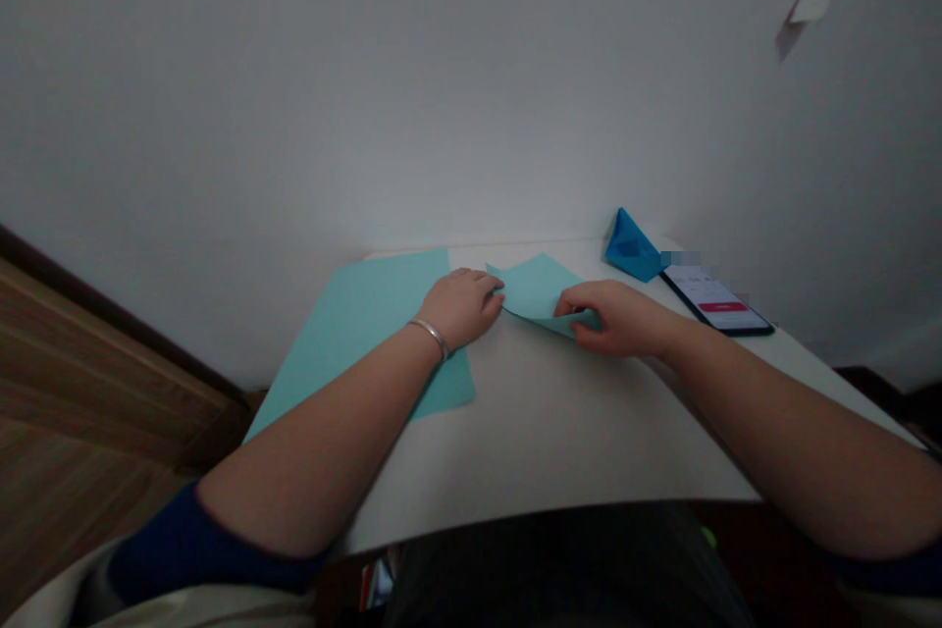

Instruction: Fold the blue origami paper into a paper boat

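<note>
A small folded sheet of light teal paper lies on the white table between my hands. My left hand, with a silver bangle at the wrist, has its fingers closed at the paper's left corner. At the lower right edge, my right hand pinches the paper between thumb and fingers, and that edge is raised a little off the table. Under my left hand and forearm rests a larger flat teal sheet.
A folded blue paper piece stands at the back right. Beside it lies a phone with a lit screen. The white table meets a grey wall behind. Wooden furniture stands to the left.
</note>
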Demonstrator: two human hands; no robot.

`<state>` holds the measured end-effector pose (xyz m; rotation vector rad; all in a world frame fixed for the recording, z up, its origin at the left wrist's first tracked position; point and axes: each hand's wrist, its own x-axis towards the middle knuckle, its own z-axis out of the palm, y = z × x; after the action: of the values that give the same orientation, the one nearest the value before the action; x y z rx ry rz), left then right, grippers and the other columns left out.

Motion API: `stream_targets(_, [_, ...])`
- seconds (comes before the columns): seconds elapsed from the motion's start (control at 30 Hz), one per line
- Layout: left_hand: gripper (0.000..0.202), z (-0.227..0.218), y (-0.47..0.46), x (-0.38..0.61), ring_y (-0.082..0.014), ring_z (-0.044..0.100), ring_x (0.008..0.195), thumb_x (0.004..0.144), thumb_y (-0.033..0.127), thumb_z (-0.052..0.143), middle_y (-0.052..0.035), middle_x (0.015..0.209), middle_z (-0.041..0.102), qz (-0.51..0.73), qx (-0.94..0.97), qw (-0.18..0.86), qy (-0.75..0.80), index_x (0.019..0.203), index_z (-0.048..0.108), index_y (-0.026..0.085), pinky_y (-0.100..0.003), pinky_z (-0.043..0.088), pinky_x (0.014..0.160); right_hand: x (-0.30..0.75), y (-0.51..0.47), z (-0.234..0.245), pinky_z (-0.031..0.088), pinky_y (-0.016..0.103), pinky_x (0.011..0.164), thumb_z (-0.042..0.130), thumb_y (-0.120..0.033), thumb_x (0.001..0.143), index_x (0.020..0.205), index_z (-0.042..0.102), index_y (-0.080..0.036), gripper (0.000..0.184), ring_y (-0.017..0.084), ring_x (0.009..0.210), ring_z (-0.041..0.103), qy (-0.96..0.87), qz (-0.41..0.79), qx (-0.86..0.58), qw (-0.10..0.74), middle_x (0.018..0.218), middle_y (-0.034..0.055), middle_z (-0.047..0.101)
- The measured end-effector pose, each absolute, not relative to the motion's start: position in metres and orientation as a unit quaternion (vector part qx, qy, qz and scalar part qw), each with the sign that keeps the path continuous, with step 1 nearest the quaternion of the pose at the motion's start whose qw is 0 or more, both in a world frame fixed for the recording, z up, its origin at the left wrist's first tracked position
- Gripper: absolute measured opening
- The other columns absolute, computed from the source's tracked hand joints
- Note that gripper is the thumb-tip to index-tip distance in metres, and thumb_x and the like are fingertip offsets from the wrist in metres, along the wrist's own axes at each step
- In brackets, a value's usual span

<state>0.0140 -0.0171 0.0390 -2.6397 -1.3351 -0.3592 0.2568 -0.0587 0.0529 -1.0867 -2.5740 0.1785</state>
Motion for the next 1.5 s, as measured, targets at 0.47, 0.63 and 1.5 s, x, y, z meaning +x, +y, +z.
stream_targets(0.47, [0.034,0.041,-0.017,0.018,-0.0196,0.061,0.1,0.093,0.028,0.043,-0.0101,0.108,0.067,-0.132,-0.928,-0.018,-0.349,0.116,0.064,0.014,-0.031,0.046,0.091,0.258,-0.049,0.05,0.046,0.038,0.083,0.055,-0.034,0.086,0.088,0.066,-0.018,0.019,0.025,0.095,0.06,-0.9,-0.075,-0.359,0.236,0.094,0.0094,0.069])
stream_targets(0.63, [0.033,0.049,-0.024,0.022,-0.018,0.061,0.093,0.094,0.035,0.046,-0.0077,0.1,0.068,-0.166,-0.93,-0.07,-0.321,0.112,0.066,0.017,-0.031,0.046,0.086,0.255,-0.053,0.055,0.039,0.046,0.101,0.051,-0.025,0.086,0.079,0.063,-0.017,0.017,0.03,0.123,0.047,-0.894,-0.14,-0.328,0.272,0.122,0.0136,0.061])
stream_targets(1.5, [0.018,0.055,-0.046,0.041,-0.0129,0.054,0.066,0.088,0.031,0.054,-0.0004,0.074,0.062,-0.238,-0.882,-0.097,-0.394,0.077,0.059,0.018,-0.025,0.04,0.061,0.234,-0.057,0.059,0.043,0.038,0.088,0.049,-0.027,0.089,0.097,0.063,-0.019,0.018,0.025,0.101,0.057,-0.871,-0.111,-0.375,0.298,0.109,0.0102,0.067])
